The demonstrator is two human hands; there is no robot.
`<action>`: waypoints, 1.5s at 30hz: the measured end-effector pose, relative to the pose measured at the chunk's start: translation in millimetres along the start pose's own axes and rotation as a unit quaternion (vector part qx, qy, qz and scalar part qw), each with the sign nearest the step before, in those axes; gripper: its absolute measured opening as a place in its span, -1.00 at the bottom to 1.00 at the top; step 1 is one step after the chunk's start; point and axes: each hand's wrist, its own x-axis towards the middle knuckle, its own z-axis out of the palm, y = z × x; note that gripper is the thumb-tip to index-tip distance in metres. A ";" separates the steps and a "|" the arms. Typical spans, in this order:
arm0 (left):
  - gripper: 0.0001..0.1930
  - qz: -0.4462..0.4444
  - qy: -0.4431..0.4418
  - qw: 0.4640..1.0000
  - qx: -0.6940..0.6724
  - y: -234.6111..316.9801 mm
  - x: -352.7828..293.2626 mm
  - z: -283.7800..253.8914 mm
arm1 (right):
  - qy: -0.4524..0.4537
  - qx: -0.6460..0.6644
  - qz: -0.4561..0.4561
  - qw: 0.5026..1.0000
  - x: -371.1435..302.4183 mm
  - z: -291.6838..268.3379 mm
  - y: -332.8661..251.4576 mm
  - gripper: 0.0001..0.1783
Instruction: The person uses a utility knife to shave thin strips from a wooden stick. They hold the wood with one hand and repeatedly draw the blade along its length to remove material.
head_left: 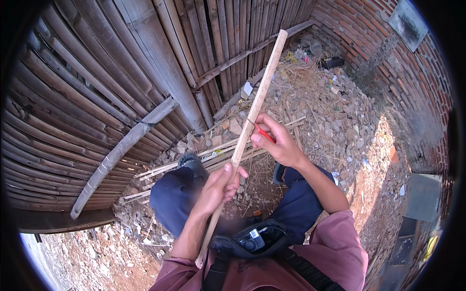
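A long, pale bamboo or wooden strip (264, 89) slants up and away from my lap, its near end by my waist. My left hand (219, 188) is wrapped round its lower part. Higher up, my right hand (277, 140) pinches a small red-handled tool (264, 132). The tool's thin dark tip meets the strip's surface, but I cannot make out its exact kind. Beneath the strip, several similar pale strips (228, 151) lie on the rubble between and beyond my feet.
A bamboo wall (160, 63) with a crosspiece pole (114, 153) rises on the left. On the right stands a brick wall (383, 53). Stones, straw and litter cover the ground (335, 131). An open black pouch (252, 237) with a dark device sits at my waist.
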 end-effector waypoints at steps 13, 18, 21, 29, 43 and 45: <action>-0.52 0.068 0.029 0.997 0.035 -11.3 5.0 0.0 | 0.024 -0.258 -0.051 0.964 -2.6 -4.5 -16.1 -0.60; -0.67 0.087 0.074 0.993 0.032 -12.8 5.7 -0.9 | -0.004 -0.356 -0.082 0.931 -15.5 4.2 -3.8 -0.60; -0.71 0.117 0.075 0.989 0.045 -17.8 8.1 -2.3 | -0.022 -0.389 -0.128 0.912 -18.8 16.1 -0.9 -0.64; -0.71 0.124 0.098 0.985 0.063 -15.0 5.4 -0.8 | -0.036 -0.428 -0.162 0.888 -23.8 26.1 7.9 -0.66; -0.76 0.155 0.142 0.975 0.077 -21.6 10.6 -2.4 | -0.014 -0.438 -0.145 0.887 -29.5 39.7 10.0 -0.68; -0.75 0.153 0.136 0.977 0.063 -22.6 10.3 -2.9 | -0.014 -0.432 -0.140 0.891 -29.6 40.6 9.3 -0.67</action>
